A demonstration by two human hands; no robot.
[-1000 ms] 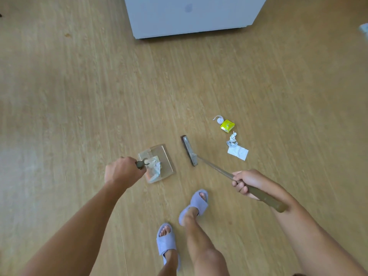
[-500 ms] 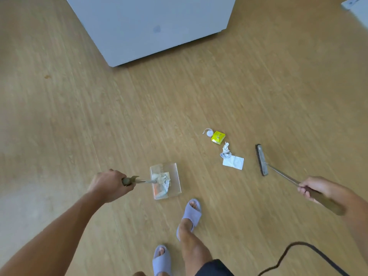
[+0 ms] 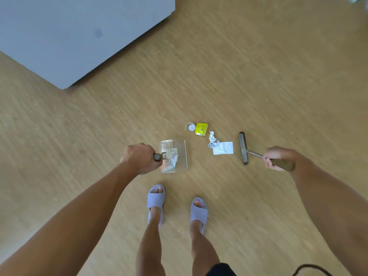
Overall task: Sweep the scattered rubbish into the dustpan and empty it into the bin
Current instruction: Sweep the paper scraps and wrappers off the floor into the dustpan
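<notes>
- While the left hand [image 3: 139, 157] is curled in a fist around the dustpan's dark handle, the clear dustpan [image 3: 180, 156] sits low on the wooden floor [image 3: 258, 76] with its open lip facing the rubbish to its right.
- Crumpled paper [image 3: 173, 158] already lies inside the dustpan, near the handle end.
- The right hand [image 3: 275, 157] is wrapped tight around the brown grip of the broom [image 3: 243, 148], whose narrow dark head stands on the floor, its long side facing the rubbish.
- Between dustpan and broom head lies the scattered rubbish: a flat white paper scrap [image 3: 223, 148] just beside the broom head, and a twisted white wrapper [image 3: 212, 138] touching that scrap's left edge.
- A yellow packet [image 3: 201, 129] and a small white tape roll [image 3: 191, 127] lie a little farther from the person, side by side, just beyond the dustpan's far right corner.
- Two feet in lilac slippers [image 3: 156, 198] stand on the floor nearer the person, below the dustpan.
- A pale grey cabinet [image 3: 79, 32] fills the far left corner of the floor, well apart from the rubbish.
</notes>
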